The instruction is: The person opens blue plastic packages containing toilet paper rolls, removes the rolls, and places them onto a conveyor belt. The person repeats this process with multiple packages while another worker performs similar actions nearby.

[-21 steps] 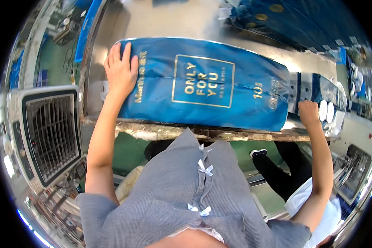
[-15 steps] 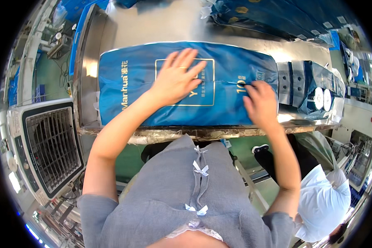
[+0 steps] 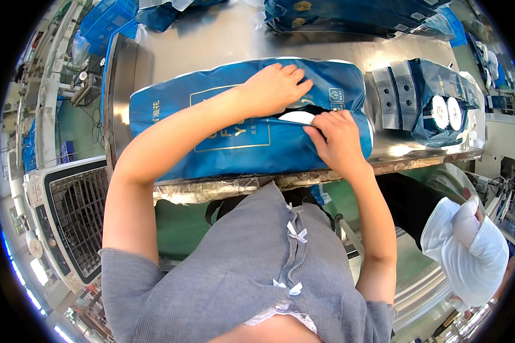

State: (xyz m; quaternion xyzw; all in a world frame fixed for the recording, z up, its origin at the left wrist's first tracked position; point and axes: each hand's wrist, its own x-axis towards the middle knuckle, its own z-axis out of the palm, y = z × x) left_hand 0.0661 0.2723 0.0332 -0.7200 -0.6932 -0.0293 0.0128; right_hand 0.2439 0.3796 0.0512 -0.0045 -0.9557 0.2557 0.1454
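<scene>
A large blue plastic pack (image 3: 171, 128) with gold print lies lengthwise on the metal table in front of me. A slit gapes in its upper face toward the right. Inside, a white rounded thing (image 3: 296, 118) shows, perhaps a roll. My left hand (image 3: 277, 87) is closed at the far edge of the slit, fingers curled on the film. On the near edge, my right hand (image 3: 339, 136) pinches the film. The fingertips of both hands are partly hidden.
To the right lies a clear-and-blue pack (image 3: 440, 86) with white rolls showing and grey handle strips (image 3: 396, 94). More blue packs (image 3: 349, 17) line the table's (image 3: 223, 37) far side. A vented machine (image 3: 77, 211) stands at left, a person in white (image 3: 466, 248) at right.
The pack's film, closed along its middle before, now gapes open. My left hand has moved right toward the slit, and my right hand slightly nearer to me. The pack has turned slightly.
</scene>
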